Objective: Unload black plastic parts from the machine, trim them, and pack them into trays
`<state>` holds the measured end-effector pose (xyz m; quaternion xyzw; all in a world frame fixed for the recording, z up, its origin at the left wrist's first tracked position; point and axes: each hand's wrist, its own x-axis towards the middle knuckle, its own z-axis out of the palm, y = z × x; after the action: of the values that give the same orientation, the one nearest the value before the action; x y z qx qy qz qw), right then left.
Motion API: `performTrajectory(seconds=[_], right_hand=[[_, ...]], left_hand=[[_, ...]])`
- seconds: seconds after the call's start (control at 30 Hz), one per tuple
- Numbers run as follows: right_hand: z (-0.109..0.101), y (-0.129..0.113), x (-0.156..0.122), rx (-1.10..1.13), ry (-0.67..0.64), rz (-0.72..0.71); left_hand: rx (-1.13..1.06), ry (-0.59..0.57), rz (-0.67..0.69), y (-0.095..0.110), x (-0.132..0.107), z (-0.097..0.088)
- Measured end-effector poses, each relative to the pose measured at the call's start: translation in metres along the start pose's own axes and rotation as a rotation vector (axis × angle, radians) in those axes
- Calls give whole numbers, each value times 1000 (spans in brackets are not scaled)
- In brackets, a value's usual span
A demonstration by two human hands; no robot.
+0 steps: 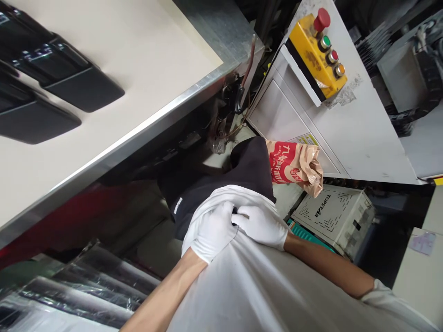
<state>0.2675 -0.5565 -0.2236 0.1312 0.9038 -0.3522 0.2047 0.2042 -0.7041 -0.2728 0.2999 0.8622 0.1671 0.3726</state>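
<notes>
Both my hands wear white gloves and meet at my waist, low in the middle of the view. My left hand (pixel 213 230) is curled with its fingers pressed against the hem of my white shirt (pixel 249 281). My right hand (pixel 263 224) lies beside it, fingers bent and touching the left hand's fingertips over a small dark thing I cannot make out. Black shorts (pixel 238 177) show just beyond the hands.
A cream table (pixel 114 69) with a metal edge carries black plastic parts (pixel 65 76) at the upper left. A yellow button box (pixel 318 53) sits on a white cabinet. A brown and red paper bag (pixel 296 163) and a white Topstar unit (pixel 332 212) stand on the floor. Wrapped parts (pixel 86 286) lie lower left.
</notes>
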Motion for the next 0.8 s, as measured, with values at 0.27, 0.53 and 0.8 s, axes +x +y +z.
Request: performTrajectory(seconds=[0.27, 0.53, 0.8], right_hand=[[-8, -6, 2, 93, -62, 123], [2, -4, 5, 156, -110, 189], [-3, 8, 13, 136, -47, 4]], left_hand=[[26, -26, -11, 5, -2, -6], [39, -41, -26, 5, -2, -4], [117, -21, 23, 13, 9, -24]])
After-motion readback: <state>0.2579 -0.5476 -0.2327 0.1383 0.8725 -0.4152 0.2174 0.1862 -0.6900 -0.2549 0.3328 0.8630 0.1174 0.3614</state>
